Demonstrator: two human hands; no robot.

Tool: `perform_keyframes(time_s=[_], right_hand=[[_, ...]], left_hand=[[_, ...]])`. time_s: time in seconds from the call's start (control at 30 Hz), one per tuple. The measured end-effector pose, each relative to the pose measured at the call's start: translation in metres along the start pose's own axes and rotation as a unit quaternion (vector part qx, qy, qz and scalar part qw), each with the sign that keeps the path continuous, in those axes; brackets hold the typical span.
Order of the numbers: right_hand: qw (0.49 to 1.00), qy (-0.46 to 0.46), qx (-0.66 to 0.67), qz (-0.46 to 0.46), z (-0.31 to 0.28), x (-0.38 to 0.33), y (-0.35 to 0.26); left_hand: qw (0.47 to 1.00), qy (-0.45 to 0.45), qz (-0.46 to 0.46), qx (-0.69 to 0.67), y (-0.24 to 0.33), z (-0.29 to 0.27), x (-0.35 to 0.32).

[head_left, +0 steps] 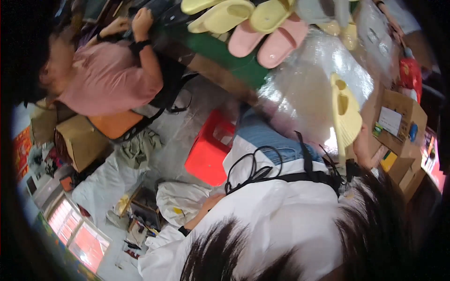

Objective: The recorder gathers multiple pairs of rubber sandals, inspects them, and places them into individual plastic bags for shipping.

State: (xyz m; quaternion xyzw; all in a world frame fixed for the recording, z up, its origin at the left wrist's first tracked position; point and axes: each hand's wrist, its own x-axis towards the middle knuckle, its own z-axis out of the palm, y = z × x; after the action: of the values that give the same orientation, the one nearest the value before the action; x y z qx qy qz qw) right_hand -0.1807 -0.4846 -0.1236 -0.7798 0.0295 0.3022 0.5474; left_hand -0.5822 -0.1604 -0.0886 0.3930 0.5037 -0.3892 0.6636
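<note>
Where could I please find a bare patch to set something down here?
The grey floor shows bare between the red plastic stool, the crumpled green cloth and the white sacks. The green table is crowded with yellow and pink slippers and clear bags; open cardboard boxes fill the right side.

The table edge is crowded by stacked slippers (262,23) and a plastic bag (304,89); open floor (grey) is left beside the red stool (206,154).
</note>
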Motion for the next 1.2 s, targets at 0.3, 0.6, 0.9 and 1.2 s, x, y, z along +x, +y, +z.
perform_keyframes(time_s=[0.3,0.6,0.9,1.2], right_hand=[[0.984,0.151,0.093,0.002,-0.012,-0.038,0.016],[0.935,0.314,0.164,-0.033,-0.03,-0.122,0.074],[0.94,0.323,0.108,-0.003,-0.022,-0.171,0.107],[0.984,0.177,-0.014,-0.01,0.001,-0.19,0.086]], left_hand=[[0.914,-0.027,0.169,0.368,0.044,-0.092,-0.015],[0.668,-0.098,0.306,0.671,0.219,-0.111,0.015],[0.524,-0.135,0.439,0.717,0.349,0.095,0.105],[0.191,-0.059,0.489,0.849,0.224,0.24,0.195]])
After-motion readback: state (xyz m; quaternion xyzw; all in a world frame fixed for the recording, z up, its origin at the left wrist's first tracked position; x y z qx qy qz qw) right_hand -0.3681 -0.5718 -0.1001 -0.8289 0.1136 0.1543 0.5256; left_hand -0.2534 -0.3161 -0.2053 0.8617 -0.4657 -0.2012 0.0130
